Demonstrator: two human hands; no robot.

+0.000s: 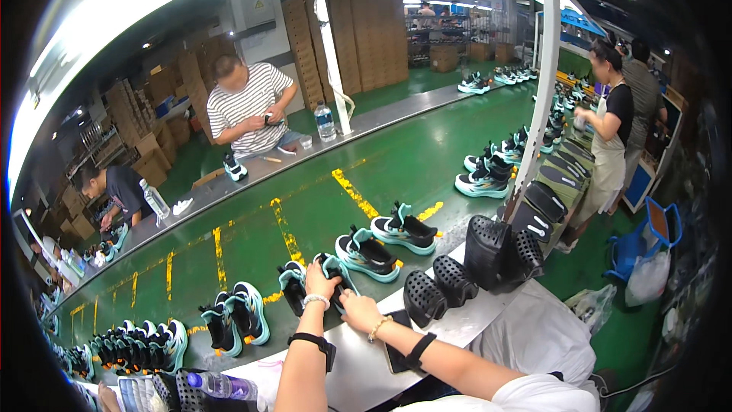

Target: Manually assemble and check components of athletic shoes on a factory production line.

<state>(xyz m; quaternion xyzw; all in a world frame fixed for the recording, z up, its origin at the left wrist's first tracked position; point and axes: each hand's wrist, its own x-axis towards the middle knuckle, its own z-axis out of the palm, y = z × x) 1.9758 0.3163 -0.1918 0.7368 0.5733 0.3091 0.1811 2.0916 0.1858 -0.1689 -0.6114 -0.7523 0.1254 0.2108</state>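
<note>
Both my hands are on one black sneaker with a pale-blue sole [333, 265] at the near edge of the green conveyor belt [320, 191]. My left hand [321, 284] grips its upper from the left, and my right hand [358, 310] closes on its near end. My fingers hide much of the shoe. Beside it on the left stands a matching sneaker [291, 282]. Two more sneakers, a nearer one [366, 253] and a farther one [404, 230], sit just to the right on the belt.
Black perforated plastic forms [425, 297] and a dark phone-like slab [398, 342] lie on the metal ledge. A purple-capped bottle [223, 385] stands at lower left. A white post [540, 91] rises at right. Co-workers stand across the belt and at far right.
</note>
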